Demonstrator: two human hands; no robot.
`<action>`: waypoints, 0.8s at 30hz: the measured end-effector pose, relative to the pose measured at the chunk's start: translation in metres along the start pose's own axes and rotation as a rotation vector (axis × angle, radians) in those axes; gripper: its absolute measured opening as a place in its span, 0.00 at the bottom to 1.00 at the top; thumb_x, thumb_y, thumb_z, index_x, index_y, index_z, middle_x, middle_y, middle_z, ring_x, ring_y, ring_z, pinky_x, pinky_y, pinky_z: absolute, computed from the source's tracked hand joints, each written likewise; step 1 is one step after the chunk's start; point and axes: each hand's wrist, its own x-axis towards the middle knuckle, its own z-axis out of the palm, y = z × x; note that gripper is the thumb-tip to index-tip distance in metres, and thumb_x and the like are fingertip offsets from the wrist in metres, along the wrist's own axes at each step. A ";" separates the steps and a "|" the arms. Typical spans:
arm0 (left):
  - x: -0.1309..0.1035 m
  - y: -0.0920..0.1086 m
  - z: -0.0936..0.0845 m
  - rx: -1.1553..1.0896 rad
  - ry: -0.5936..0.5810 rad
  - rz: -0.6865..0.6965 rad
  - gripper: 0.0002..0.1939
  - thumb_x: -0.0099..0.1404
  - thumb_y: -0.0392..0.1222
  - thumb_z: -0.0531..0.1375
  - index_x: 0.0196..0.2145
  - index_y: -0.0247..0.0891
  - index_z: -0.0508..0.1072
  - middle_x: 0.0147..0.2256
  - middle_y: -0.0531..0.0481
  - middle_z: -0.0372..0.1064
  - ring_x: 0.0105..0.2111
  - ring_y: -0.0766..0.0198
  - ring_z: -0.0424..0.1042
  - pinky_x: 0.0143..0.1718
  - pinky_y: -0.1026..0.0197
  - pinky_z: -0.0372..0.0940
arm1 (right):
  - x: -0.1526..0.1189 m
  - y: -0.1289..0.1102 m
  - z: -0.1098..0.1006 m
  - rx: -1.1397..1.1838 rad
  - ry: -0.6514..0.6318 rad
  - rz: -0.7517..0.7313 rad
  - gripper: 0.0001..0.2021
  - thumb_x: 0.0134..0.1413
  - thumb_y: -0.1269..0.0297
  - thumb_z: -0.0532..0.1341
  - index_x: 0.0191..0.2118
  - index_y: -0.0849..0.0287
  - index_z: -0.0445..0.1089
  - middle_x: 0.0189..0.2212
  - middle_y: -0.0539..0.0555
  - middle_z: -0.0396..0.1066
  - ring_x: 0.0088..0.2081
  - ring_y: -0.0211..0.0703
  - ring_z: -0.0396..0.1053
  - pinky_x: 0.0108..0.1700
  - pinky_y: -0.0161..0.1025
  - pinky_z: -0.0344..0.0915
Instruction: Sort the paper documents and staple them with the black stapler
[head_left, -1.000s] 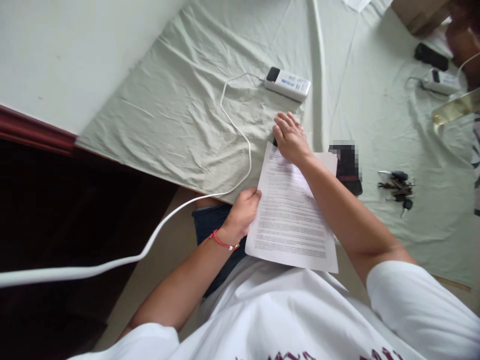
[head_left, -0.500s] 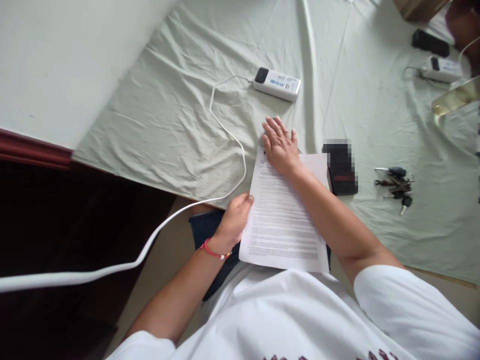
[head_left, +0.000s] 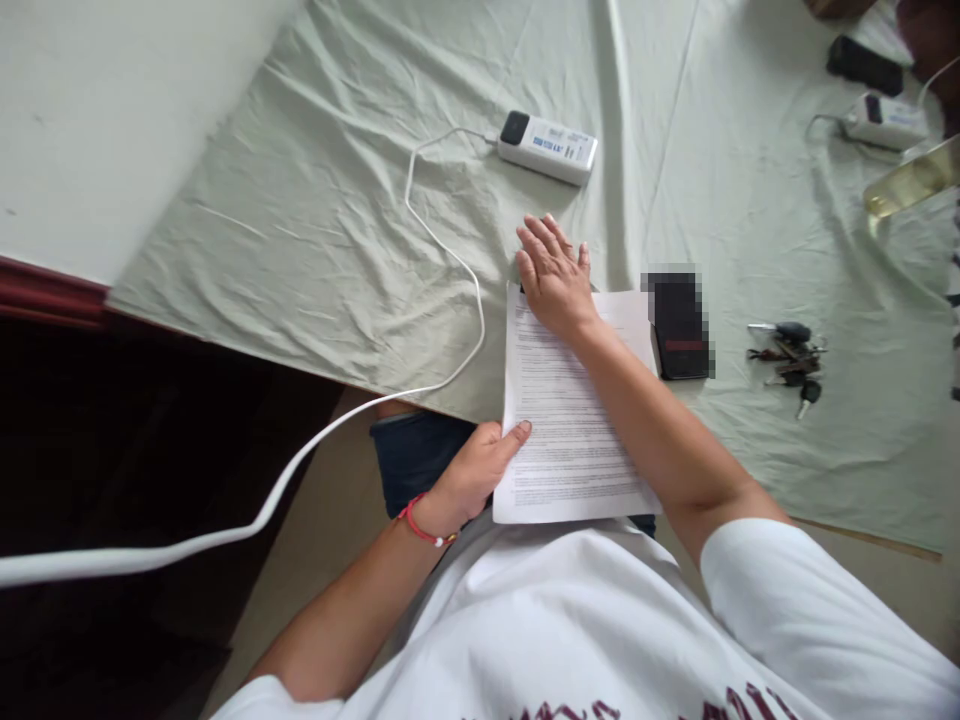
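Observation:
Printed sheets of paper (head_left: 555,430) lie partly on the cloth-covered table and reach over its near edge above my lap. My left hand (head_left: 484,460) grips their left edge, thumb on top and the other fingers hidden beneath. Across the top of the sheets rests my right hand (head_left: 555,275), flat with its fingers stretched out past the upper edge. A small dark thing shows beside that hand at the top left corner, too covered to name. Touching or close to the paper's right side is a black phone (head_left: 681,330), partly blurred.
A white power bank (head_left: 547,148) lies beyond my right hand, its white cable (head_left: 480,300) running down to the left. A bunch of keys (head_left: 791,360) is at the right. Farther off are a second white power bank (head_left: 885,122), a black object (head_left: 865,66) and a bottle (head_left: 911,185).
My left hand has slid down the paper's left edge, its thumb now farther over the page. The right hand stays flat at the top. The view has shifted slightly.

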 end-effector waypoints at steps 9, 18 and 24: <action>-0.018 -0.015 -0.016 0.028 0.003 0.022 0.35 0.53 0.69 0.73 0.39 0.30 0.83 0.39 0.38 0.83 0.39 0.48 0.82 0.48 0.51 0.75 | -0.096 0.004 -0.052 0.025 0.296 -0.028 0.27 0.74 0.51 0.49 0.72 0.52 0.56 0.73 0.62 0.56 0.74 0.54 0.53 0.74 0.60 0.54; -0.031 -0.042 -0.014 -0.063 0.002 -0.002 0.34 0.53 0.67 0.73 0.38 0.29 0.83 0.39 0.37 0.83 0.40 0.46 0.83 0.46 0.51 0.76 | -0.255 0.019 -0.060 -0.040 0.215 0.214 0.33 0.65 0.50 0.61 0.70 0.60 0.58 0.63 0.70 0.66 0.64 0.64 0.66 0.64 0.66 0.68; -0.033 -0.050 -0.002 -0.084 -0.075 0.000 0.31 0.57 0.65 0.72 0.41 0.30 0.83 0.37 0.38 0.83 0.44 0.44 0.83 0.49 0.48 0.76 | -0.275 0.014 -0.078 0.240 0.088 0.550 0.35 0.59 0.46 0.64 0.67 0.57 0.62 0.52 0.66 0.77 0.46 0.60 0.77 0.51 0.61 0.74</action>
